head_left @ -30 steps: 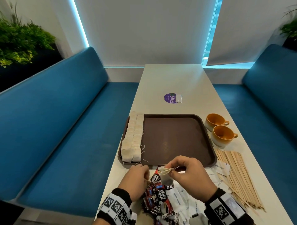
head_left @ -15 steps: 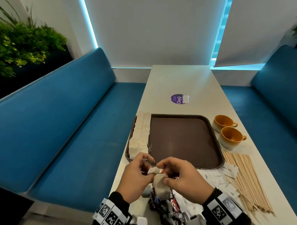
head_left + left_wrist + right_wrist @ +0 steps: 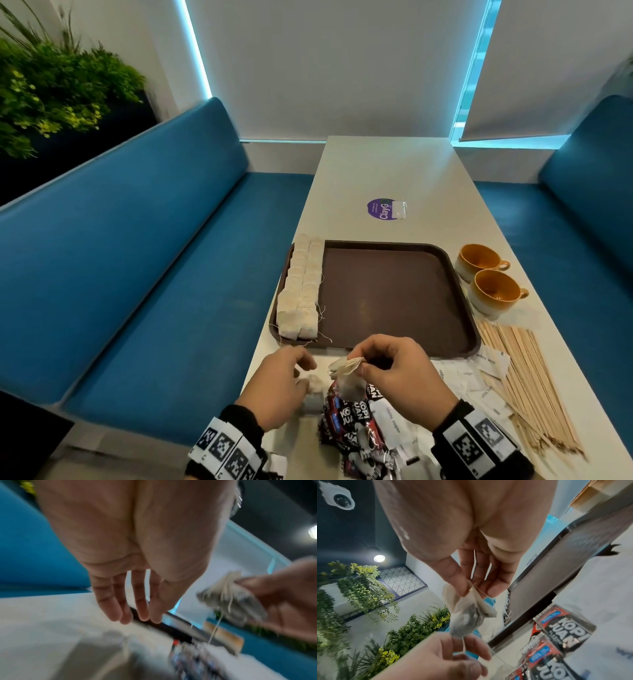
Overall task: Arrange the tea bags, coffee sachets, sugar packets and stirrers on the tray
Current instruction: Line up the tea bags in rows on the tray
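Note:
My right hand (image 3: 359,365) pinches the top of a tea bag (image 3: 343,367) just in front of the brown tray (image 3: 394,298). The bag (image 3: 467,616) hangs from thumb and fingers, its string trailing down. My left hand (image 3: 301,366) hovers beside it with straight fingers (image 3: 135,616) and holds nothing. Another tea bag (image 3: 313,385) lies on the table under that hand. Two rows of tea bags (image 3: 303,291) fill the tray's left edge. Red-black coffee sachets (image 3: 349,421) lie piled between my wrists, with white sugar packets (image 3: 479,373) and wooden stirrers (image 3: 527,380) to the right.
Two orange cups (image 3: 493,287) stand right of the tray. A purple sticker (image 3: 380,209) lies on the white table (image 3: 387,171) beyond it. Blue benches (image 3: 137,257) flank both sides, and the table's left edge runs close to my left hand.
Both hands were working on the tea bag together. Now my left hand has let go and drawn a little left, while my right hand still pinches the bag.

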